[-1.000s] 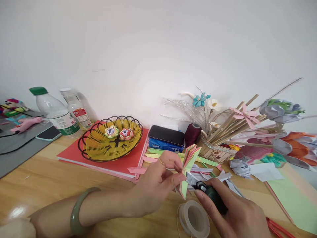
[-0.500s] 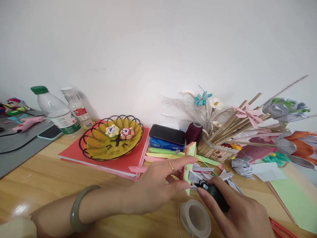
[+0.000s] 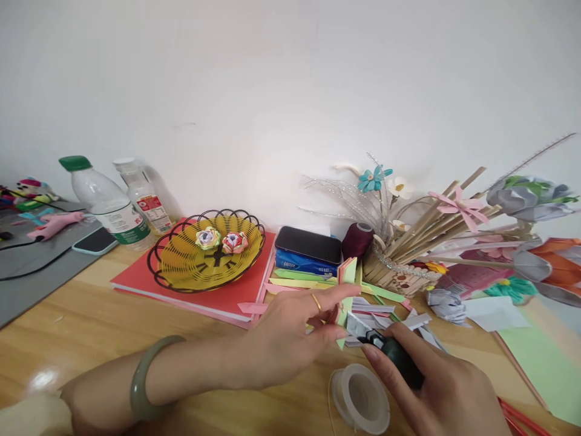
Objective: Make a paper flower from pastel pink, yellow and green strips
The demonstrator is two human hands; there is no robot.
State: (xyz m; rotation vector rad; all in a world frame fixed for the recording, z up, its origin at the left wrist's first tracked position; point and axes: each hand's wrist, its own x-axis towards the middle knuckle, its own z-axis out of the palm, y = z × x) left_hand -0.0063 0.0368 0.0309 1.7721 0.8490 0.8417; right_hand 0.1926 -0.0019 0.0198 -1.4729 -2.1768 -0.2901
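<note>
My left hand [image 3: 290, 333], with a ring and a green bangle, pinches a folded stack of coloured paper strips [image 3: 347, 275] near its middle. The stack stands on end, green side toward the right, with pink and orange layers behind. In my right hand [image 3: 449, 387] is a black utility knife [image 3: 397, 357], its blade [image 3: 357, 327] out and pointing at the stack just beside my left fingers. Whether the blade touches the paper I cannot tell. Below the knife, a clear spool of thread [image 3: 361, 399] lies on the table.
A yellow woven basket [image 3: 190, 266] with two paper flowers rests on red paper [image 3: 136, 272]. Bottles [image 3: 104, 200] stand to its left. Behind my hands are a phone [image 3: 308, 243] on a blue pack, paper strips [image 3: 376, 312] and a holder of craft flowers [image 3: 403, 278]. Green paper [image 3: 540, 363] lies right.
The view has shifted slightly. My left hand has turned the paper stack a little, so its top leans differently; the knife stays close beside it.
</note>
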